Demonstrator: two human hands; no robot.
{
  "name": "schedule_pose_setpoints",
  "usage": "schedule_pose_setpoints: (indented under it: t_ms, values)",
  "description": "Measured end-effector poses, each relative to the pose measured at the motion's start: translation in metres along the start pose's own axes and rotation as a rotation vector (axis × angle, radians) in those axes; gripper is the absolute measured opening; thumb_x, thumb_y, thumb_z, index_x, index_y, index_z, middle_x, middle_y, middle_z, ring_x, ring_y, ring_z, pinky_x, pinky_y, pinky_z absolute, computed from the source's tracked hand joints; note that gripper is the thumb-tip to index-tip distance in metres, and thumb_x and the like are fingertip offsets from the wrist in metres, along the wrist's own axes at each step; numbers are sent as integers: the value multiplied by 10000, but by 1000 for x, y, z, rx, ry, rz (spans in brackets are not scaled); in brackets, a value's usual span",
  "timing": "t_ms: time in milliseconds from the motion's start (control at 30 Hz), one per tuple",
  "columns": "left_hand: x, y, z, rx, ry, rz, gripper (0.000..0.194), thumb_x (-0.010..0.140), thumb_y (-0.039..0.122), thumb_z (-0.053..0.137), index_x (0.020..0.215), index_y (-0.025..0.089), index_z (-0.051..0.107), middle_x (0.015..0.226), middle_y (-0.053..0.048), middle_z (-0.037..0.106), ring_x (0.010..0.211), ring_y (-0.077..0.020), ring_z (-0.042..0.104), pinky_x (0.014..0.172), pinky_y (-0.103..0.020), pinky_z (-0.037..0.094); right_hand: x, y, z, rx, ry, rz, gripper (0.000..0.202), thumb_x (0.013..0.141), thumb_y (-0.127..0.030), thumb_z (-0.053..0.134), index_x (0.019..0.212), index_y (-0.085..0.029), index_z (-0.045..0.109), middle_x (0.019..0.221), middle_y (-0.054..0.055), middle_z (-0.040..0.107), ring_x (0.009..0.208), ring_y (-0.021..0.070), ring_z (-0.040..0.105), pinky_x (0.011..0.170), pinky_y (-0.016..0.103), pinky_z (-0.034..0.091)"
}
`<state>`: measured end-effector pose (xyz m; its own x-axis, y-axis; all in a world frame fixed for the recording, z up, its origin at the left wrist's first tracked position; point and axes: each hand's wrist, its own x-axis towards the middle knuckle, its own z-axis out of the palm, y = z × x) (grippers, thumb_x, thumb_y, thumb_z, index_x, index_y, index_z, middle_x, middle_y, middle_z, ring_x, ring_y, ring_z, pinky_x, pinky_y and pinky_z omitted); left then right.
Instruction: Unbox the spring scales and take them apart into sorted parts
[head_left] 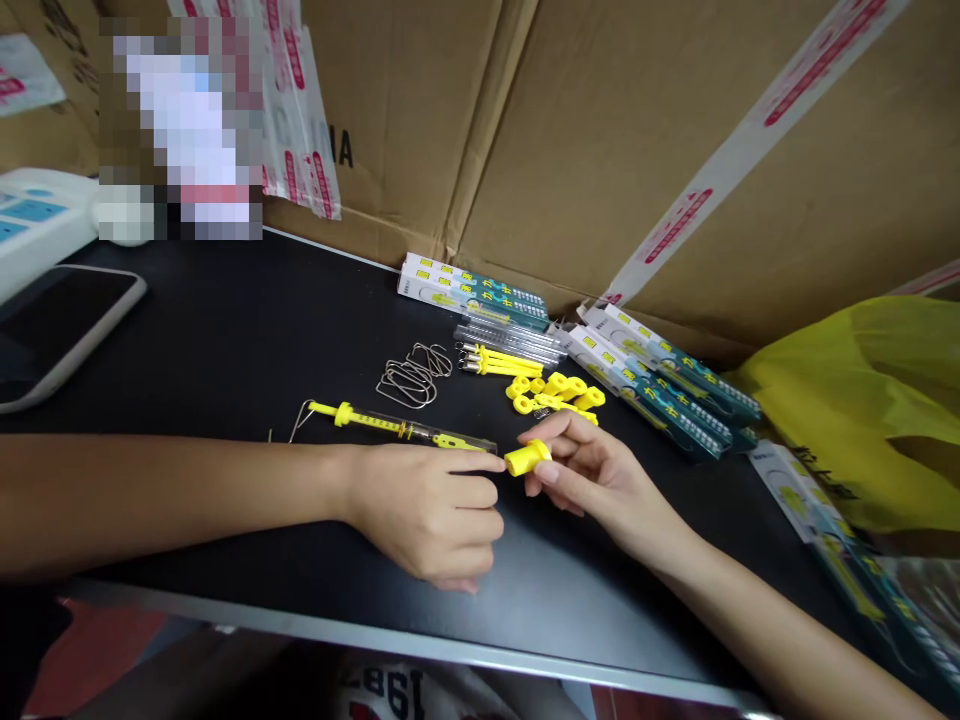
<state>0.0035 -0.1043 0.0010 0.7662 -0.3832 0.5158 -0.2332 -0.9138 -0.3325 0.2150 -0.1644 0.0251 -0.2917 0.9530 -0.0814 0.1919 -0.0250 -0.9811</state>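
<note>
My right hand [600, 480] pinches a yellow plastic cap [526, 458], a short cylinder with a wider collar, between thumb and fingers. From the left, my left hand [435, 515] points its index finger at the cap, the tip at or touching its end. The other fingers of that hand are curled in; nothing shows in them, and its palm is hidden. Just behind my left hand lies a clear-tubed spring scale [382, 424] with a yellow scale strip and a wire hook; the hand's upper edge covers part of it.
Behind the hands lie metal hooks [409, 378], yellow plungers with springs [501, 361], clear tubes [514, 338] and yellow caps [574, 387]. Printed boxes [652, 385] line the back and right of the black table [247, 340]. A phone [67, 320], power strip [45, 215] and yellow bag [847, 400] flank them.
</note>
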Motion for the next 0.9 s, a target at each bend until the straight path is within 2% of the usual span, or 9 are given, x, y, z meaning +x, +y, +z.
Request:
schedule_pose_setpoints:
  t_ms: [267,567,900]
  values:
    - [0,1,-1,4,-4,1,297,890,370,473,681,210,609,657,12,553,603,-139,473,897,-377,463,3,1,2,18,-3,1,198,847,-321,626,956,-195,517,688,-18,595,482,47,422,409,160,314]
    - [1,2,1,1,-29,-10,289,872,403,503,696,206,619,625,12,560,562,-141,486,824,-365,476,2,6,7,49,-18,15,198,850,-323,622,945,-194,505,673,-20,596,482,49,418,411,161,309]
    - [-1,2,3,10,-39,-25,316,902,388,437,719,212,624,635,1,573,572,-144,489,784,-357,458,1,4,8,-43,55,-64,198,818,-299,659,920,-194,526,712,-1,588,615,87,547,470,178,385]
